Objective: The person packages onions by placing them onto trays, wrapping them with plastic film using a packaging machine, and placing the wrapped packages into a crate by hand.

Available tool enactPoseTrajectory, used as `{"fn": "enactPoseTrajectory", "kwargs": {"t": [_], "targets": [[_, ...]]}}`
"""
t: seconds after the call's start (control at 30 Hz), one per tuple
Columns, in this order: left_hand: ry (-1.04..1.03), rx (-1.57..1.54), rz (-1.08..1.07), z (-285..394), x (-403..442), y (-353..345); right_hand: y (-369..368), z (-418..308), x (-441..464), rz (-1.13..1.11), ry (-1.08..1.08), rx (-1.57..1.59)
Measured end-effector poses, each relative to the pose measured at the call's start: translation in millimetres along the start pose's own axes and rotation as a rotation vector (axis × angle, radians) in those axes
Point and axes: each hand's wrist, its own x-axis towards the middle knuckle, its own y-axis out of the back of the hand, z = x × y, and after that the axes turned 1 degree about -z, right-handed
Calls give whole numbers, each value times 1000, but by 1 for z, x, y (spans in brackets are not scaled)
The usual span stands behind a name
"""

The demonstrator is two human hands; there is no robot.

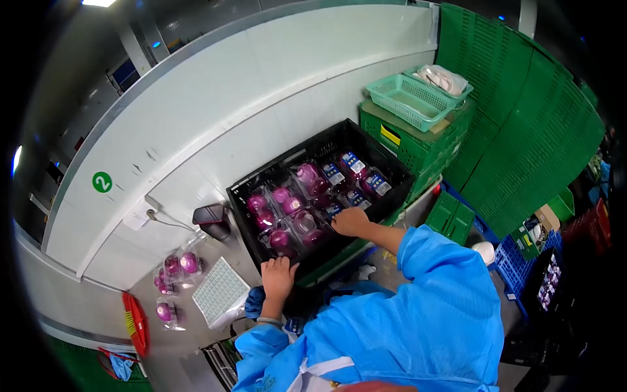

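A black crate (pixel 239 196) in front of me holds several clear plastic packs of purple, round produce that look like red onions (pixel 307 225). Packs on the right side of the crate carry blue-and-white labels (pixel 353 163). My right hand (pixel 351 223) reaches inside, its fingers curled at a labelled pack (pixel 334 210); the fingertips are partly hidden. At the crate's near left corner, my left hand (pixel 278 279) rests over the rim beside an onion pack (pixel 282 239), thumb apart from the fingers and nothing visibly held.
Left of the crate are a white sheet of labels (pixel 221 292), a dark device (pixel 212 222) and several loose onion packs (pixel 188 262). A red dustpan (pixel 135 323) lies farther left. Green baskets (pixel 410 102) sit on a green crate (pixel 385 130) behind right. A white wall (pixel 261 111) runs behind.
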Motion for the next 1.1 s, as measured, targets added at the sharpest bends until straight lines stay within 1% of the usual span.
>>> {"fn": "enactPoseTrajectory", "kwargs": {"t": [0.03,0.1,0.13,0.17,0.3,0.5,0.57,0.63,0.67,0.73,0.77,0.8,0.83,0.87,0.9,0.93,0.97,1.03,1.1], "targets": [[6,1,-56,4,-3,-2,2,0,-9,-31,8,-5],[16,43,-102,-2,2,-4,11,-1,-2,-26,55,-36],[7,97,-114,-2,3,-3,12,-3,1,-46,25,-4],[-6,110,-109,-5,2,-6,11,-2,1,-69,-6,30],[-25,90,-51,-6,1,-11,15,1,-1,-121,13,43],[-3,88,-103,0,4,-4,7,5,1,-112,123,36],[6,37,-78,-1,5,-4,16,3,1,-162,145,9],[66,-53,-233,-1,8,5,21,0,0,-172,117,60],[178,-341,-250,5,15,17,23,-1,0,-181,101,76],[392,-914,-244,26,43,61,24,-3,2,-181,79,61],[311,-1034,-343,38,65,101,23,-3,3,-147,100,54],[147,-1223,-330,54,82,141,21,-2,2,-116,118,48],[-35,-1265,-390,68,95,178,20,0,1,-84,136,40],[-190,-1431,-497,83,100,210,19,1,1,-81,151,45],[-564,-1449,-415,95,107,218,19,1,1,-73,165,51],[-670,-1452,-472,112,113,234,18,2,2,-60,183,56],[-722,-1456,-355,131,109,233,15,2,2,-7,202,49],[-726,-1500,-513,145,117,239,11,4,1,104,269,30],[-679,-1587,-502,155,125,235,6,6,2,128,300,27]]}}
